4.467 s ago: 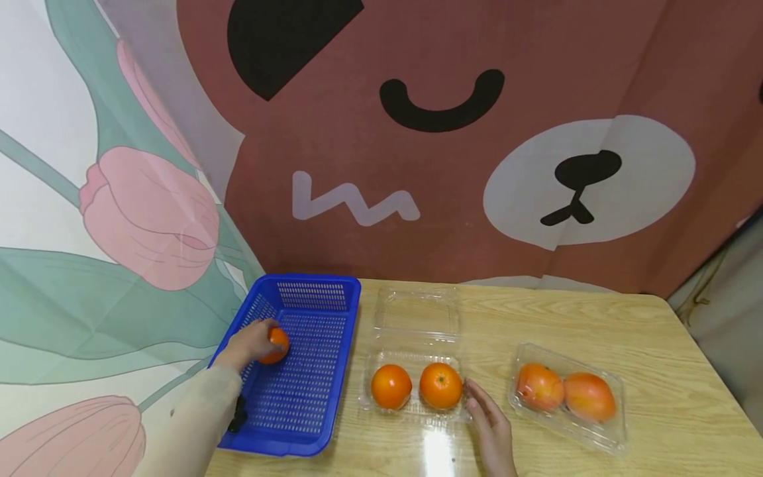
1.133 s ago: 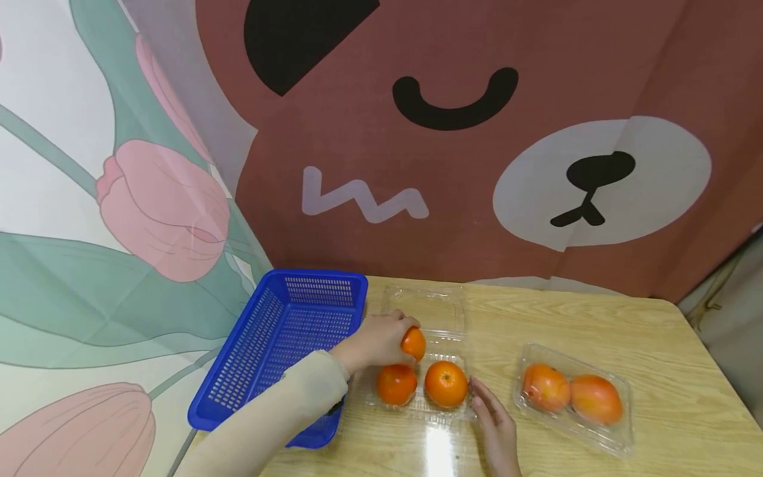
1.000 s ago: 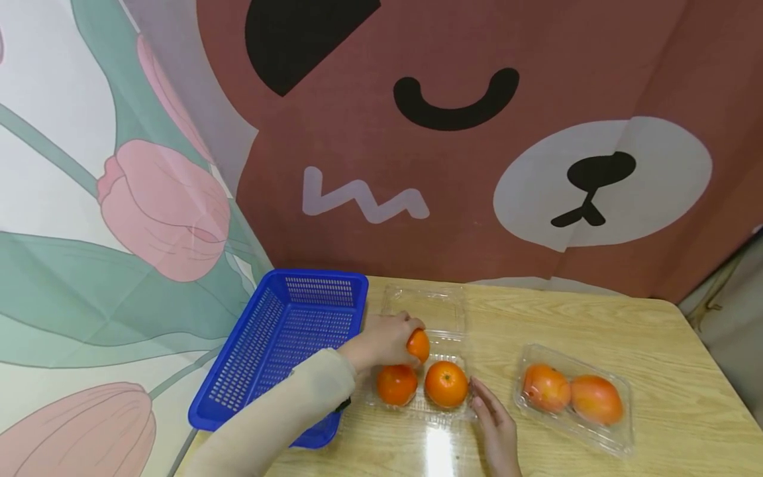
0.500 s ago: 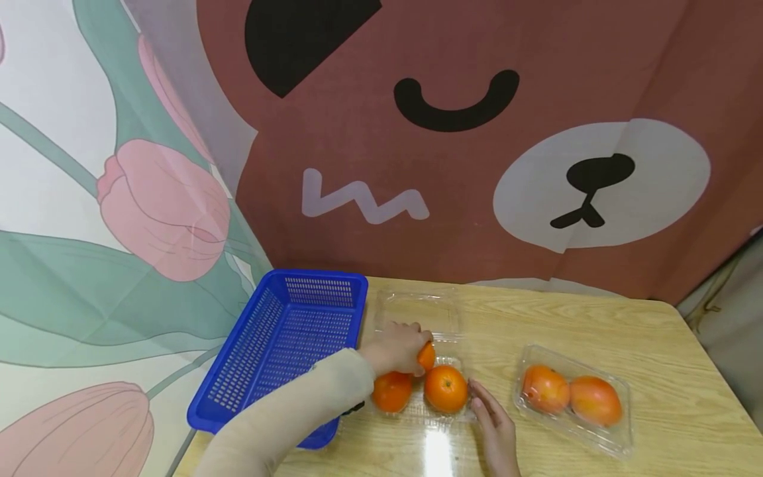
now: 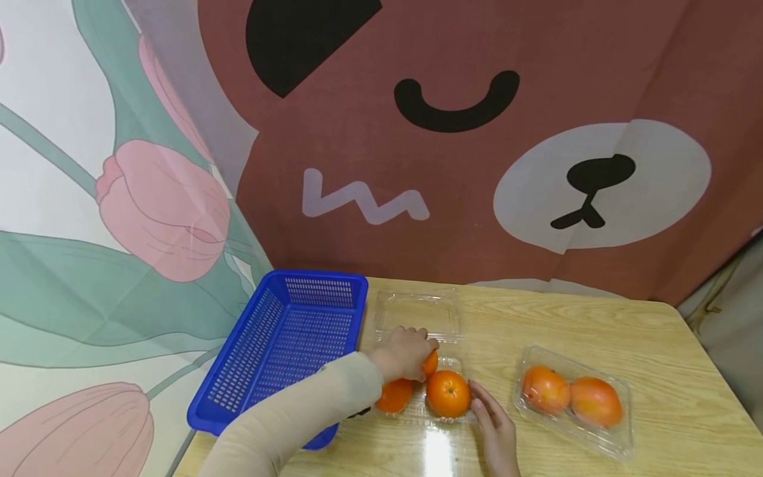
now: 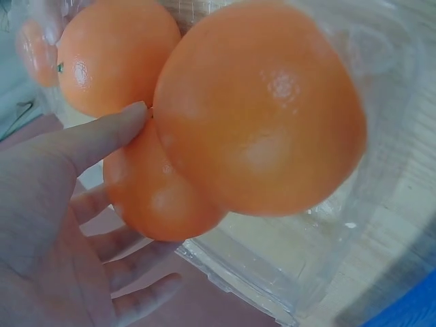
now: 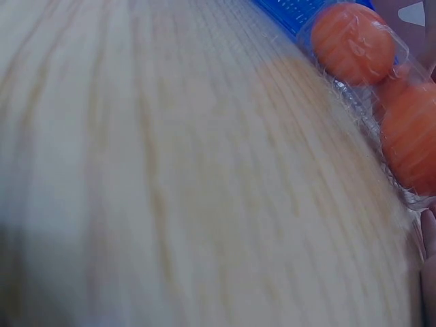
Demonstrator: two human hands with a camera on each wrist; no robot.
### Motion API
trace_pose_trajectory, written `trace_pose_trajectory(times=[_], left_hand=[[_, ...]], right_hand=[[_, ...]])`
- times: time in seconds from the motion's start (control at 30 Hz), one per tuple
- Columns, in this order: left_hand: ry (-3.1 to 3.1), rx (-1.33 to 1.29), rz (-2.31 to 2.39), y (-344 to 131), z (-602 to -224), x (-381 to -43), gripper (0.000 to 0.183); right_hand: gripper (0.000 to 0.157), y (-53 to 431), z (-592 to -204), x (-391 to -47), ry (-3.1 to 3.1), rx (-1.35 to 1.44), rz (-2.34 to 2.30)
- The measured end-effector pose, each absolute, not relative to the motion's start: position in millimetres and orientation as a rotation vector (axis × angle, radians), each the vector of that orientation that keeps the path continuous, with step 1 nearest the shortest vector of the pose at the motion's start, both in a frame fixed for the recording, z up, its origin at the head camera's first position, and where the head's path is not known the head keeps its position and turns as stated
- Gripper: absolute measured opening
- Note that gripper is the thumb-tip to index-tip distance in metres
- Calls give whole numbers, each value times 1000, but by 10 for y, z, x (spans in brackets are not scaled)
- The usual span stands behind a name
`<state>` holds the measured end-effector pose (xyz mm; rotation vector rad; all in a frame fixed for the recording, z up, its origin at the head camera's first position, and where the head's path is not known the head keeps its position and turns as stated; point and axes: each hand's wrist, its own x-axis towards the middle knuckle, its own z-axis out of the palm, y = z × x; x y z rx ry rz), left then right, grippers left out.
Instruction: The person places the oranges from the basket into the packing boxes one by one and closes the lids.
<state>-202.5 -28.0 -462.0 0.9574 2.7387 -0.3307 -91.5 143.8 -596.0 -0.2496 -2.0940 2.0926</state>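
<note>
In the head view my left hand [image 5: 405, 352] holds an orange [image 5: 430, 364], mostly hidden by the fingers, low over the open clear clamshell [image 5: 418, 419]. Close by in that clamshell sit two others: a left orange [image 5: 394, 395], partly covered by the hand, and a right orange [image 5: 448, 393] with its stem end showing. From the left wrist, the thumb and spread fingers lie around the held orange [image 6: 163, 194], which appears to touch its neighbours. My right hand [image 5: 497, 430] rests its fingertips at the clamshell's right edge, fingers fairly straight; only a sliver shows in the right wrist view.
A blue plastic basket [image 5: 356, 291] stands left of the clamshell, partly behind the left sleeve. The clamshell's raised lid [image 5: 417, 311] lies toward the wall. A closed clear box [image 5: 626, 424] with two orange fruits sits to the right on the wooden table [image 5: 656, 344].
The left hand has brought the orange out of the blue basket to the clamshell, then edged right and lower toward the gap behind the two oranges. The right hand stays put.
</note>
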Motion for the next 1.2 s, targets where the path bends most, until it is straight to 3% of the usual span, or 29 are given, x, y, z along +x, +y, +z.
trace_pose_trajectory(times=[0.17,0.47,0.9,1.2], left_hand=[[2734,953,-333,-281,-4606,-2039,56],[2817,923,-134,-285,-4511,-2113,36],[2829,511,298,-346,-4393,-2387,39],[2893,212,458,-507,-4590,-2646,44]], right_hand=[[33,1434,-5975,-920,-2074,-246,2102],[34,1439,-5973,-914,-2093,-268,2096],[34,1444,-5960,-904,-2102,-266,2094],[33,1441,-5970,-916,-2076,-262,2103]])
